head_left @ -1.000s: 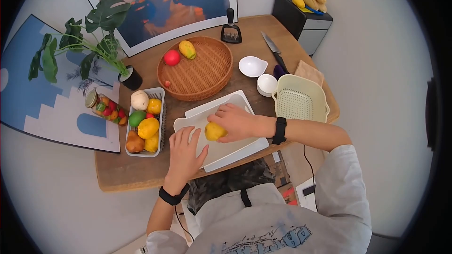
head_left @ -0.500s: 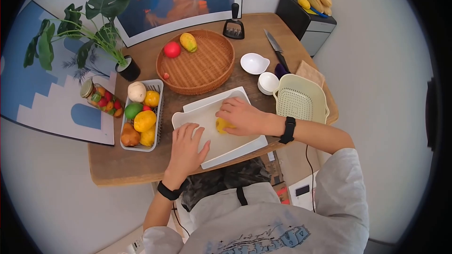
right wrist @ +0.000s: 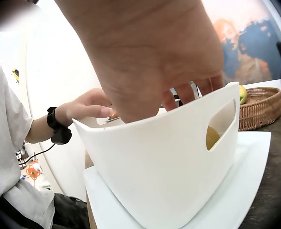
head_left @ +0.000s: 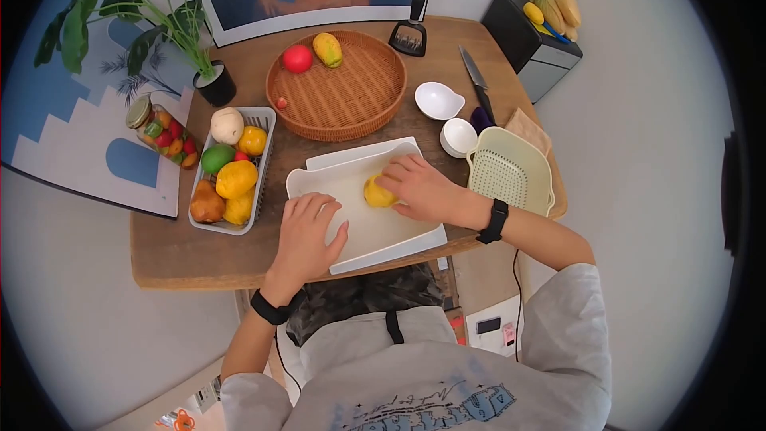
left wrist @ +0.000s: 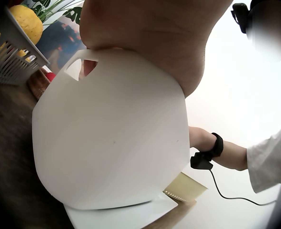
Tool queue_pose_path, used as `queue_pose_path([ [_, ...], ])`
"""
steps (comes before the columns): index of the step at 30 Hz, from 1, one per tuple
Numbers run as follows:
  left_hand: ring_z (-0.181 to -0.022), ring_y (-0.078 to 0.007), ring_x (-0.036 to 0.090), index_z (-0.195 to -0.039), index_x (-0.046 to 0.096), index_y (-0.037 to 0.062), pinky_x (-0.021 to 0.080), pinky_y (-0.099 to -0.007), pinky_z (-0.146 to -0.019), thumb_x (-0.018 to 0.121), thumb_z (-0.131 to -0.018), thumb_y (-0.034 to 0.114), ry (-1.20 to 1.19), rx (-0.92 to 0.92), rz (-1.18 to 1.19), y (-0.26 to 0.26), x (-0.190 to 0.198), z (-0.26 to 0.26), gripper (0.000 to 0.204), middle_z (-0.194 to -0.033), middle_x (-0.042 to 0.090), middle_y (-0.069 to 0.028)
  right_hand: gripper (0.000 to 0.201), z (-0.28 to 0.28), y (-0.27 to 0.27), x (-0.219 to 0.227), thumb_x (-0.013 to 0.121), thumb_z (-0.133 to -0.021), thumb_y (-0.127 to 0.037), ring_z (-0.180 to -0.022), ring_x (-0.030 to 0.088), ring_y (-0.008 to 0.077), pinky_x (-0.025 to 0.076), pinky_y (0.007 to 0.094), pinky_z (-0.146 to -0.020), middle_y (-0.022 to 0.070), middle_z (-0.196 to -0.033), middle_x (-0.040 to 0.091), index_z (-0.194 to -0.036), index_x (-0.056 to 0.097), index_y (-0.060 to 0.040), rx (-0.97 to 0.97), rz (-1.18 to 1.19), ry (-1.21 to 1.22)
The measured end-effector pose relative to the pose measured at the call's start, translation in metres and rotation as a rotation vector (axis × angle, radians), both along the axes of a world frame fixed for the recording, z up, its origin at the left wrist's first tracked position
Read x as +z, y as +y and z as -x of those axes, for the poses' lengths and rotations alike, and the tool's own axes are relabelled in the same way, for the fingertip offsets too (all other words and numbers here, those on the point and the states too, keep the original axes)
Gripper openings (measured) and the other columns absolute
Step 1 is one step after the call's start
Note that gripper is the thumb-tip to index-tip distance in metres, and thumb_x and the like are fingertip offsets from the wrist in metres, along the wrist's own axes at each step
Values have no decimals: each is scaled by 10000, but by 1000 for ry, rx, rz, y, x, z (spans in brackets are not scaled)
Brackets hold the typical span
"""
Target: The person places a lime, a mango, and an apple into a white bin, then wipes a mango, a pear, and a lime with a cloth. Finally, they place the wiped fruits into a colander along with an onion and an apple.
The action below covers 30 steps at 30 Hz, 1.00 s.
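A yellow fruit (head_left: 378, 191) is inside a white basin (head_left: 347, 223) with handle cutouts, and it also shows through one cutout in the right wrist view. My right hand (head_left: 420, 187) reaches over the basin's right side and grips the fruit, fingers on its far right side and thumb nearer me. My left hand (head_left: 303, 233) lies over the basin's left rim, fingers loosely straight and thumb apart, with nothing in its grasp. Under the basin is a white tray (head_left: 391, 251). In the left wrist view the basin wall hides the left fingers.
Left of the basin stands a grey basket (head_left: 257, 191) of mixed fruit. Behind is a round wicker tray (head_left: 347, 100) with a red fruit and a mottled yellow one. White bowls (head_left: 437, 101), a knife (head_left: 476, 80) and a pale colander (head_left: 511, 175) stand on the right.
My right hand has moved right within the basin with the yellow fruit, more of which now shows. The left hand stays at the left rim. The head view has tilted down.
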State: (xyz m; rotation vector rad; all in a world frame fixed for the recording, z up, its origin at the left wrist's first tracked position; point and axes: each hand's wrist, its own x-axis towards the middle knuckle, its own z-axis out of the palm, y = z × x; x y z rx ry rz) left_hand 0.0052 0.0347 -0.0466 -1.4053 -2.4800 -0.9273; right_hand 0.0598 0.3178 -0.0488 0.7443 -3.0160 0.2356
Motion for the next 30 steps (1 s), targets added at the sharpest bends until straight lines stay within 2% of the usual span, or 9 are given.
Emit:
queue_pose_path([
  [7, -1141, -320, 614, -1091, 688, 24, 428, -442, -1018, 743, -863, 155, -6, -1, -9, 0, 0, 0, 269, -1144, 684, -123, 554, 6, -5, -7, 814, -797, -188, -1277, 531, 345, 392, 470, -1129, 148, -1257, 617, -1291, 591, -70, -6, -24, 58],
  [10, -1139, -319, 615, -1089, 689, 24, 427, -441, -1016, 740, -865, 154, -7, 0, -20, 0, -1, 0, 264, -1141, 686, -124, 532, 10, -7, -8, 816, -762, -167, -1233, 550, 344, 405, 459, -1094, 132, -1173, 630, -1239, 605, -64, 15, 9, 102],
  [22, -1133, -317, 617, -1067, 687, 31, 420, -447, -1023, 730, -869, 160, -28, -2, -47, -1, -2, 0, 240, -1123, 688, -115, 601, 18, -9, -12, 814, -729, -158, -1216, 566, 353, 412, 460, -1076, 135, -1163, 632, -1277, 578, -91, 25, 35, -25],
  [25, -1121, -317, 618, -1065, 687, 33, 421, -444, -1022, 729, -872, 163, -36, -2, -54, -1, -2, 0, 237, -1115, 688, -112, 613, 17, -6, -3, 823, -734, -185, -1188, 584, 361, 437, 467, -1046, 143, -1148, 646, -1288, 579, -92, 34, 171, -37],
  [28, -1113, -317, 618, -1061, 689, 37, 423, -440, -1020, 728, -874, 167, -35, 1, -62, -1, -3, 0, 232, -1107, 687, -110, 587, 14, -8, 17, 824, -775, -209, -1151, 609, 374, 465, 480, -1020, 158, -1141, 669, -1296, 579, -95, -59, 304, -77],
  [30, -1113, -315, 618, -1057, 690, 38, 423, -437, -1019, 729, -873, 169, -34, 3, -67, -2, -5, 0, 230, -1103, 687, -109, 563, 12, -6, 26, 816, -830, -209, -1154, 632, 349, 473, 458, -1033, 152, -1175, 677, -1316, 560, -87, -122, 422, -152],
])
